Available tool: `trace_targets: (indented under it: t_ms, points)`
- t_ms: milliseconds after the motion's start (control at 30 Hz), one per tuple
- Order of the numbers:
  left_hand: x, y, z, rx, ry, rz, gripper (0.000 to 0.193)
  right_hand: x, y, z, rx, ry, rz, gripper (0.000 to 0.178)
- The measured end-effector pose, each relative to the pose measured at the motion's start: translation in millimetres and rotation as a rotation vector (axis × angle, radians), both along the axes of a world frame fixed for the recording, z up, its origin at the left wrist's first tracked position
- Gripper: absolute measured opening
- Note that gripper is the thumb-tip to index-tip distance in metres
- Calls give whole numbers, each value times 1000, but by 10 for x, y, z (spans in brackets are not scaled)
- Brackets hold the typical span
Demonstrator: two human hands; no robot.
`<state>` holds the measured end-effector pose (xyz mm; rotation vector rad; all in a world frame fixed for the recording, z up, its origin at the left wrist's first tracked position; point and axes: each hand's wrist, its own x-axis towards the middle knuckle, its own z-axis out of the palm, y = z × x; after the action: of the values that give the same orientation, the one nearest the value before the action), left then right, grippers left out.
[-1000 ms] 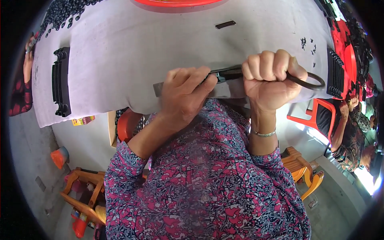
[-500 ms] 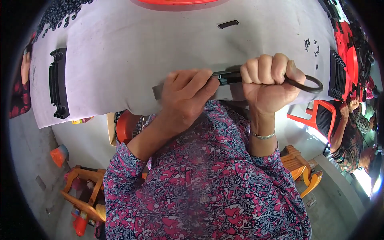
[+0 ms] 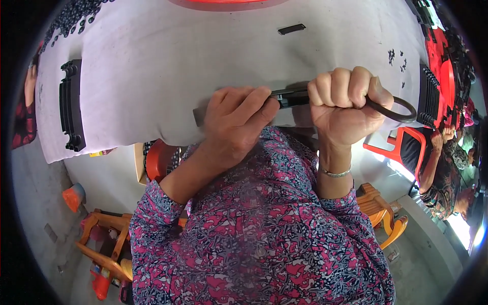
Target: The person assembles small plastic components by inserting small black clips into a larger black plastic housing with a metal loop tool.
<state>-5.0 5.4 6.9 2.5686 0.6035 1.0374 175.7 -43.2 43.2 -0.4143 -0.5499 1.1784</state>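
Note:
My left hand (image 3: 235, 122) is closed around a long, flat dark strip (image 3: 199, 117), whose grey end sticks out on the left. My right hand (image 3: 351, 99) makes a fist on a dark tool with a looped handle (image 3: 406, 118); the loop comes out past the thumb. Between the two hands a black plastic part (image 3: 291, 98) shows, running from the left fingertips into the right fist. My fingers hide how the strip, the part and the tool meet. Both hands are just above the near edge of the table.
A pale cloth (image 3: 152, 76) covers the table. A thin black piece (image 3: 292, 29) lies beyond my hands, with tiny black bits (image 3: 391, 57) to its right. Black ribbed parts stand at the left (image 3: 71, 104) and right edges (image 3: 428, 96). Black beads (image 3: 76, 15) and a red basin (image 3: 223, 4) are farther off.
The looped handle has shifted slightly right with my right fist. My left hand keeps the same grip in nearly the same place.

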Motion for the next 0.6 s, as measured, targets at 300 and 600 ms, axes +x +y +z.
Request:
trace_targets:
  t_ms: [300,600]
  points:
    - [-5,5,-19,-1,-22,-8,26,16,-28,100,44,6,7,39]
    - [-13,10,-35,5,-17,-11,25,15,-11,66,41,7,14,40]
